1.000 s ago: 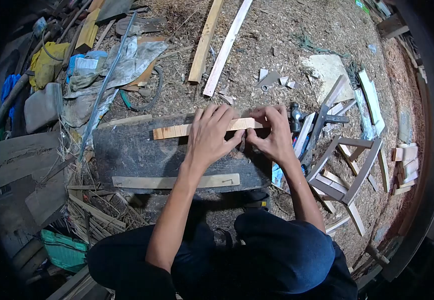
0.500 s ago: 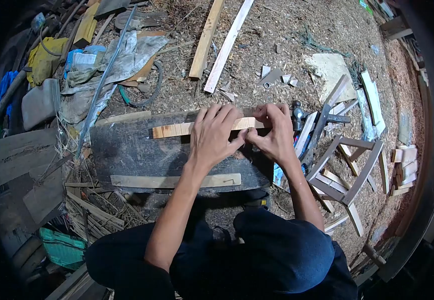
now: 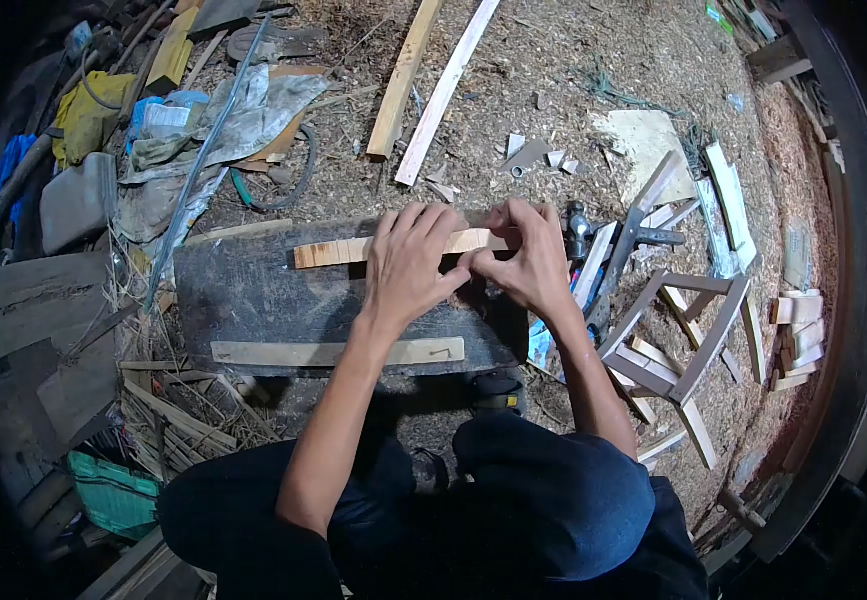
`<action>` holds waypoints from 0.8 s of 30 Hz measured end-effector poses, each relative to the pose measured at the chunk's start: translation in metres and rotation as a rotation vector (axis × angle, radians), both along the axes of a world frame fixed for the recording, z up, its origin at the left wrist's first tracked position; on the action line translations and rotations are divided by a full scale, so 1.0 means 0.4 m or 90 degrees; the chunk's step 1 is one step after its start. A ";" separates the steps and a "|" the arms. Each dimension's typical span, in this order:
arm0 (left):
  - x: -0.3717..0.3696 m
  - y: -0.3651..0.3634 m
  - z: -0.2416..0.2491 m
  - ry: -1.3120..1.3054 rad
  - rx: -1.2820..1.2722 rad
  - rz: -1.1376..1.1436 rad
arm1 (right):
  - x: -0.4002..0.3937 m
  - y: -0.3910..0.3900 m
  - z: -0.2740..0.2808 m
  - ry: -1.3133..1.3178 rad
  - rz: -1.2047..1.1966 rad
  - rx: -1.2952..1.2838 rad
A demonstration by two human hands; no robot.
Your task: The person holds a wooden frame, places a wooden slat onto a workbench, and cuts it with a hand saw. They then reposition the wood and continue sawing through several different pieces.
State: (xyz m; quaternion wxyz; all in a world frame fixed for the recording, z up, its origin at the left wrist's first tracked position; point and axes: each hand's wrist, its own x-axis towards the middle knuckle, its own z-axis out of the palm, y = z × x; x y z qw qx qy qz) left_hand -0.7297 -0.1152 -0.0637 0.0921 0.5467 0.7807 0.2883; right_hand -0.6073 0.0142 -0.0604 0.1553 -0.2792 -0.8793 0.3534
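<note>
Strip (image 3: 332, 252): pale wood, lying left to right along the far part of the board (image 3: 254, 310); it runs under both hands, its left end bare beyond the left hand (image 3: 401, 262), a short pale stretch showing between the hands, its right end hidden by the right hand (image 3: 529, 255).
Left hand: on the middle of the strip, back up, fingers bent side by side over it, thumb out to the right on the near side; whether thumb and fingers pinch it, I cannot tell.
Right hand: at the right part of the strip, fingers curled over the far side, thumb pointing left at the near edge, pinching the strip between them. The thumbs are near each other.
Board: dark and worn, beyond the person's knees (image 3: 554, 490).
Slat (image 3: 339, 353): pale, along the board's near edge, apart from both hands, a bent nail (image 3: 441, 353) near its right end.
Right side: hammer (image 3: 578, 228) just beside the board; frame (image 3: 711, 345) of wood farther right, then stacked blocks (image 3: 804, 330).
Far side: two battens (image 3: 409, 75) on the chip-strewn ground (image 3: 554, 60), small offcuts (image 3: 556, 159) to their right.
Left side: hose (image 3: 308, 180), crumpled sheet (image 3: 254, 120), yellow cloth (image 3: 84, 120).
</note>
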 end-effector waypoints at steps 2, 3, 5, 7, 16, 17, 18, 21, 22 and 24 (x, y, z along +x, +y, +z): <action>-0.001 0.001 -0.005 0.009 0.000 0.002 | 0.001 -0.001 0.000 0.028 0.008 0.016; -0.001 0.000 -0.006 0.014 -0.003 0.000 | 0.001 -0.002 0.002 0.022 0.007 0.008; 0.000 -0.001 -0.002 0.013 0.003 -0.001 | 0.004 -0.002 0.007 0.016 0.007 0.002; -0.001 -0.001 0.000 0.013 0.009 -0.003 | 0.004 0.001 0.014 -0.006 0.019 -0.008; -0.001 -0.004 -0.002 0.041 0.016 -0.006 | 0.019 0.007 -0.004 -0.042 0.031 0.011; 0.000 -0.005 -0.005 0.046 0.015 -0.003 | 0.020 0.006 -0.004 -0.038 0.031 0.013; 0.002 -0.005 -0.006 0.049 0.014 0.000 | 0.024 0.002 -0.004 -0.024 0.028 0.014; 0.005 -0.006 -0.004 0.065 0.033 0.001 | 0.032 -0.010 0.007 -0.032 0.022 0.037; 0.006 -0.007 -0.002 0.067 0.033 -0.002 | 0.035 -0.013 0.011 -0.057 0.018 0.058; 0.008 -0.005 0.007 0.053 0.015 -0.020 | 0.043 -0.014 0.007 -0.058 0.007 0.083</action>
